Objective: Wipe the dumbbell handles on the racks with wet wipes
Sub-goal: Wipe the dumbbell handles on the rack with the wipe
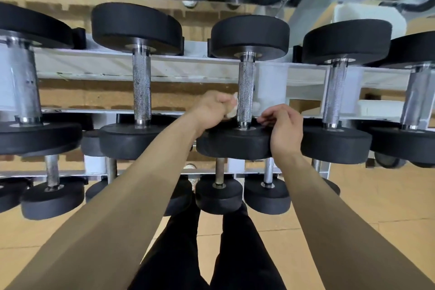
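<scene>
A black dumbbell with a knurled steel handle (246, 92) lies on the middle shelf of the white rack (164, 67). My left hand (211, 110) is closed on a crumpled white wet wipe (231, 108), pressed against the left side of that handle near its lower end. My right hand (283, 128) rests on the near black head (235, 142) of the same dumbbell, fingers curled toward the handle's base. A bit of white shows behind the handle at its right; I cannot tell whether it is the wipe.
Other dumbbells sit left (141, 92) and right (334, 94) on the same shelf, smaller ones (220, 193) on the shelf below, more above. The floor is light wood (376, 207). My legs in black trousers (211, 254) stand close to the rack.
</scene>
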Available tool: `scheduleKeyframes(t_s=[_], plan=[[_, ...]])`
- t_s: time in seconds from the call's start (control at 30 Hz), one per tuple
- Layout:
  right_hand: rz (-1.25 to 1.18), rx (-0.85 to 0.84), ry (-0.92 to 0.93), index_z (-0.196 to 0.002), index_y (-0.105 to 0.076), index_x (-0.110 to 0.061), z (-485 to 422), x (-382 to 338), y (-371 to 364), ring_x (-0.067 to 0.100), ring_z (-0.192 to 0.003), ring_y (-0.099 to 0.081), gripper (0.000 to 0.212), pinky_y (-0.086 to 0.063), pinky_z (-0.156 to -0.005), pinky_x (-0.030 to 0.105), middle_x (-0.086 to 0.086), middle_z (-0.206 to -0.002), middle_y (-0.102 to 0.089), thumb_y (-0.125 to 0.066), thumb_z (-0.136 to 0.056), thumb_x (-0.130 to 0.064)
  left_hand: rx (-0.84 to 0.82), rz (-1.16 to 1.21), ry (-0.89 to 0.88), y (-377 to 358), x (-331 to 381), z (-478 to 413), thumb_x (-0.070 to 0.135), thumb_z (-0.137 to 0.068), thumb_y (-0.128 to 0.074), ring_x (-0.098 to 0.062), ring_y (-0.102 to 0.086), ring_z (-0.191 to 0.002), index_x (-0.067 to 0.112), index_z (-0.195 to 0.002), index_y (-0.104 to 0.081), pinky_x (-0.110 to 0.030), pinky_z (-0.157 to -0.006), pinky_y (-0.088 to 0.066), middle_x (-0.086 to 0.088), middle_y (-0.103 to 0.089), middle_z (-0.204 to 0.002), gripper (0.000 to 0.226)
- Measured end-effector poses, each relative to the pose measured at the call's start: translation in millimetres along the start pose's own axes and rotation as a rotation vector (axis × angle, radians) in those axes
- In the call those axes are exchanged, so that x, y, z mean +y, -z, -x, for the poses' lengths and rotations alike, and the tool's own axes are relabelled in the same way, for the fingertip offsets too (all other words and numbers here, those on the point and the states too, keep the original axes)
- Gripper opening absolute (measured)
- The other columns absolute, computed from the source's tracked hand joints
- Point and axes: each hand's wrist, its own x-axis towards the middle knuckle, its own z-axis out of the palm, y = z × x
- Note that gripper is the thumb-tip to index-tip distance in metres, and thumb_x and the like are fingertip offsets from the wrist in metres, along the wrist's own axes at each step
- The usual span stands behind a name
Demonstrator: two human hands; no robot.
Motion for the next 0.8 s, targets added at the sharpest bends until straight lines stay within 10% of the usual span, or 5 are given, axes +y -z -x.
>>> scheduleKeyframes(t_s=[0.27, 0.43, 0.67, 0.8], plan=[[0.002, -0.002, 0.002, -0.068, -0.064, -0.007, -1, 2, 1, 0.017, -0.067, -0.062, 0.035, -0.051, -0.069, 0.026, 0.012, -0.068, -0.068, -0.039, -0.091, 0.001, 0.425, 0.813, 0.077, -32, 35, -30, 0.003, -0.103, -0.052, -0.022, -0.060, -0.066, 0.006, -0.095, -0.067, -0.033, -0.067, -0.054, -0.010, -0.067, -0.077, 0.017], [-0.015, -0.009, -0.009, -0.067, -0.064, -0.008, -2, 3, 1, 0.019, -0.067, -0.063, 0.029, -0.051, -0.068, 0.026, 0.011, -0.067, -0.068, -0.041, -0.084, -0.008, 0.310, 0.342, 0.010, -24, 22, -15, 0.014, -0.104, -0.053, -0.027, -0.067, -0.087, 0.002, -0.092, -0.069, -0.052, -0.096, -0.056, -0.010, -0.068, -0.089, 0.023], [0.029, -0.030, -0.032, -0.071, -0.065, -0.005, -1, 1, 2, 0.021, -0.072, -0.063, 0.030, -0.053, -0.077, 0.037, 0.010, -0.070, -0.069, -0.040, -0.088, -0.005, 0.088, -0.329, -0.020, 0, 29, 36, 0.022, -0.105, -0.051, -0.013, -0.061, -0.090, 0.021, -0.101, -0.070, -0.041, -0.097, -0.054, 0.004, -0.066, -0.096, 0.019], [0.285, -0.032, 0.064, -0.092, -0.067, -0.016, 10, -13, 6, 0.023, -0.091, -0.066, 0.029, -0.051, -0.081, 0.033, 0.002, -0.088, -0.072, -0.038, -0.096, -0.014, 0.232, -0.040, -0.054, -3, 51, 76, 0.020, -0.106, -0.051, -0.020, -0.062, -0.107, 0.022, -0.115, -0.066, -0.038, -0.094, -0.056, -0.002, -0.065, -0.111, 0.018]])
